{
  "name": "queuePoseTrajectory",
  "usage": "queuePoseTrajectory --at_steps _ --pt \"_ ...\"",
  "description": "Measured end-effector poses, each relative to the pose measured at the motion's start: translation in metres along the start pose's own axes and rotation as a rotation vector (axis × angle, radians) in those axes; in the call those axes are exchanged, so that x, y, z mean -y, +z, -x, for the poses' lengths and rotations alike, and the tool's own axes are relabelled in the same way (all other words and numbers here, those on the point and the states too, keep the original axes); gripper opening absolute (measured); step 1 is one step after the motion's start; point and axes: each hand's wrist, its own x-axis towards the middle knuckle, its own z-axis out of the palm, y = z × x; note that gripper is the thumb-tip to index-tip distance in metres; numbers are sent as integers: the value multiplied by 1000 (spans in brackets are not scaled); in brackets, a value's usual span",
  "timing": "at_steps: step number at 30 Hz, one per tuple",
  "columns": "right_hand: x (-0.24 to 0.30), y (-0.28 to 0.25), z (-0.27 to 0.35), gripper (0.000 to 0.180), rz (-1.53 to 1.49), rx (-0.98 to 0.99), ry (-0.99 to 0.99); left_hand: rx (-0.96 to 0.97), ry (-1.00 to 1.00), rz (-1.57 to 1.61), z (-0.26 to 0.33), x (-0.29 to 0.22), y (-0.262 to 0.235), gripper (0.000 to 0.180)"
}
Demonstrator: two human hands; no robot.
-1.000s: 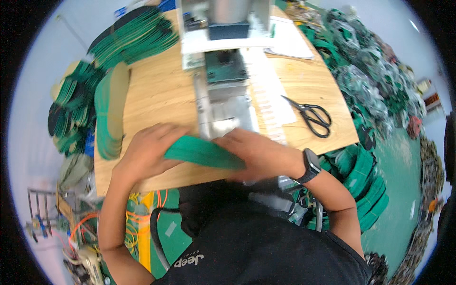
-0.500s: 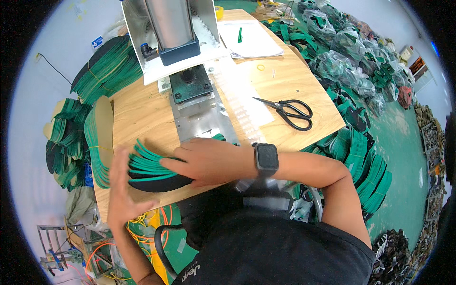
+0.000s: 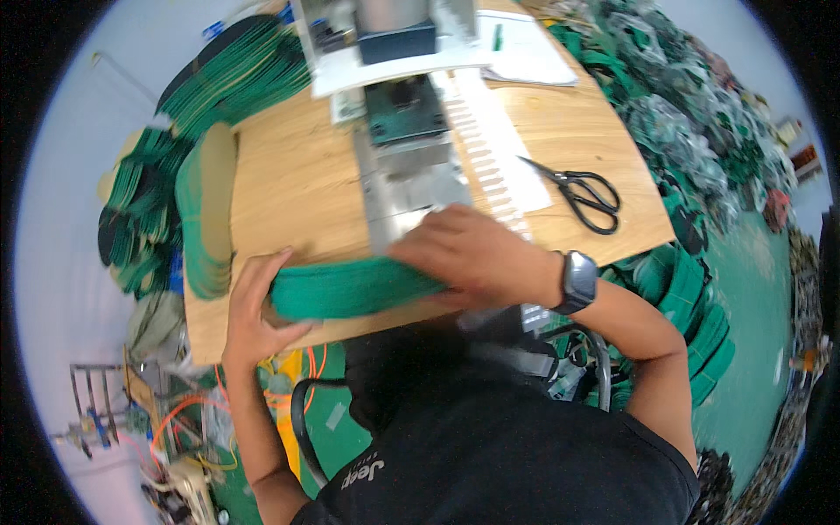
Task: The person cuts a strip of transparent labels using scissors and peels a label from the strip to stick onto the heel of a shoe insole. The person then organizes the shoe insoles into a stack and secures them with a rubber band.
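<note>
Together, the left hand cupped one end of a green stack of flat pieces, fingers curled around it, while the right hand lay flat on top, fingers pressed together

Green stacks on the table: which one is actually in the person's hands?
The flat green stack at the near table edge, gripped by the left hand and right hand. The other green stack stands on edge along the table's left side, untouched.
</note>
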Motion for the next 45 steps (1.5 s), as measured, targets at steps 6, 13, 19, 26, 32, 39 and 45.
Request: queuePoseTrajectory --at_steps 6,13,19,26,32,39,45 --pt "-10 11 16 64 -109 -149 259 -311 -44 149 17 -5 24 73" --pt "-7 20 17 68 -268 -127 335 -131 -172 247 21 -7 25 87" --pt "8 13 0 74 -168 -146 325 -143 -24 149 15 -14 18 81" --pt "-8 26 22 73 -299 -129 279 -209 -124 142 25 -7 14 74" --pt "-8 37 26 70 -296 -114 263 -173 -112 193 39 4 30 79" --pt "-10 19 23 47 -391 -158 409 -194 -325 437 34 4 21 73" --pt "-25 17 17 28 -592 -216 791 -22 -365 413 6 14 25 50"
